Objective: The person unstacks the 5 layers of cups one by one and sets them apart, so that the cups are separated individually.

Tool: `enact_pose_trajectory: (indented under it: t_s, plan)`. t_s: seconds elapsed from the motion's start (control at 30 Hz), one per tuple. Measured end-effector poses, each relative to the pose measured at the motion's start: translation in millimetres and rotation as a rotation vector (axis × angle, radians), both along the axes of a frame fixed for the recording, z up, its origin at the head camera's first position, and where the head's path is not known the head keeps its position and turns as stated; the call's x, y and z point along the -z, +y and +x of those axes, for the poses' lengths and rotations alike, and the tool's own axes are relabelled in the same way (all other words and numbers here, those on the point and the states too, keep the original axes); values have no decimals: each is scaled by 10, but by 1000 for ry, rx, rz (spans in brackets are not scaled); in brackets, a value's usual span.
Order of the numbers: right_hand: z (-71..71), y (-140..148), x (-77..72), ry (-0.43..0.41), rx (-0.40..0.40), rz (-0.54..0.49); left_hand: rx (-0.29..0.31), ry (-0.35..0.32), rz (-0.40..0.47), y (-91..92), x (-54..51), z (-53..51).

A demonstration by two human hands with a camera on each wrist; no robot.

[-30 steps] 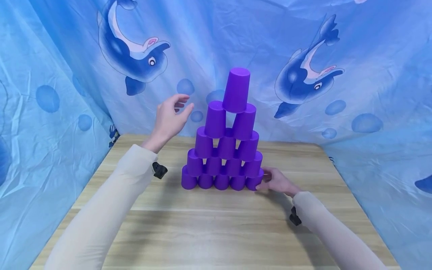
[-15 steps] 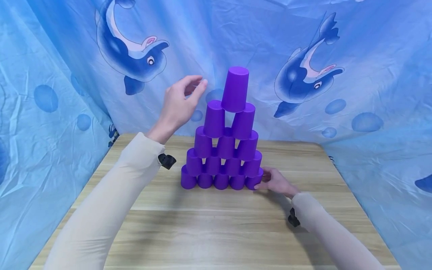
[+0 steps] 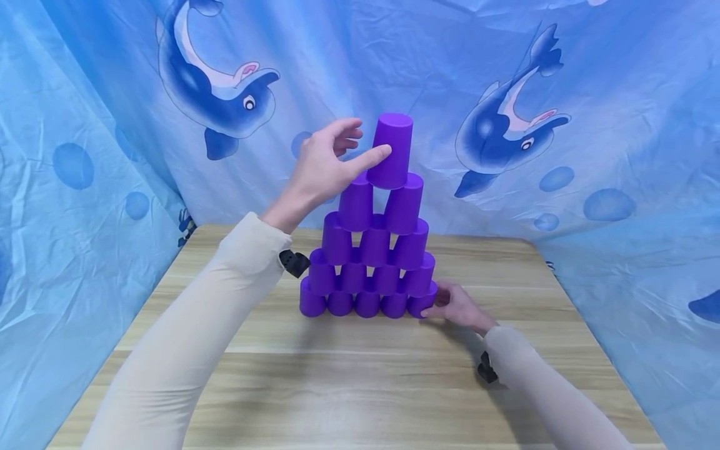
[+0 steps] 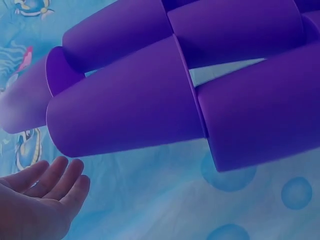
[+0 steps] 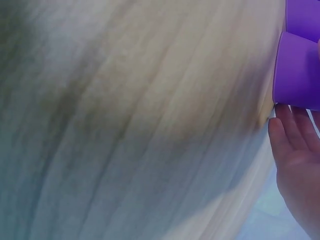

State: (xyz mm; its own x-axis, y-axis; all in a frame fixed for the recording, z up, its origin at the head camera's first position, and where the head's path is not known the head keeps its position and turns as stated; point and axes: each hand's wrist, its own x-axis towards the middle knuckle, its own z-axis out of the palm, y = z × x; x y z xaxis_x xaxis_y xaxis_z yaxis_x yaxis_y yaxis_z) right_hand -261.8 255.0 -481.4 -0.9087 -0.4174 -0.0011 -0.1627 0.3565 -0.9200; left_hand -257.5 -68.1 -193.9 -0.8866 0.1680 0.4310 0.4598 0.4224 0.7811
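A pyramid of upside-down purple cups stands on the table in the head view. My left hand is at the left of the single top cup. Its thumb overlaps the front of that cup, while the fingers stay to the left; contact cannot be told. In the left wrist view, the fingers are loosely bent below the cups, apart from them. My right hand is at the right end of the bottom row. The thumb lies before the end cup, and in the right wrist view the fingers reach its side.
The pyramid stands toward the back of the light wooden table. Behind and beside it hangs a blue curtain printed with dolphins and bubbles. Cups in the upper rows rest on the edges of those below.
My left hand has moved up and to the right, from beside the pyramid to the top cup. The right hand stays at the bottom end cup, and the stack looks unchanged.
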Motion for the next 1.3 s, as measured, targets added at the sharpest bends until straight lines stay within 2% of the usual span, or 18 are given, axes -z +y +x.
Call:
enact_pose_trajectory:
  t_s: [0.17, 0.43, 0.7, 0.83, 1.3]
  plan:
    - [15, -5, 21, -6, 22, -2, 10, -3, 3, 50, -5, -15]
    - [33, -22, -1, -15, 22, -8, 22, 29, -3, 104, 3, -54]
    - [154, -94, -267, -26, 5, -15, 89, 76, -3, 158, 26, -82]
    - [155, -91, -267, -25, 0, -18, 107, 72, 2, 168, 54, -84]
    - [147, -88, -229, -16, -24, -40, 115, 88, 25, 200, 99, -61]
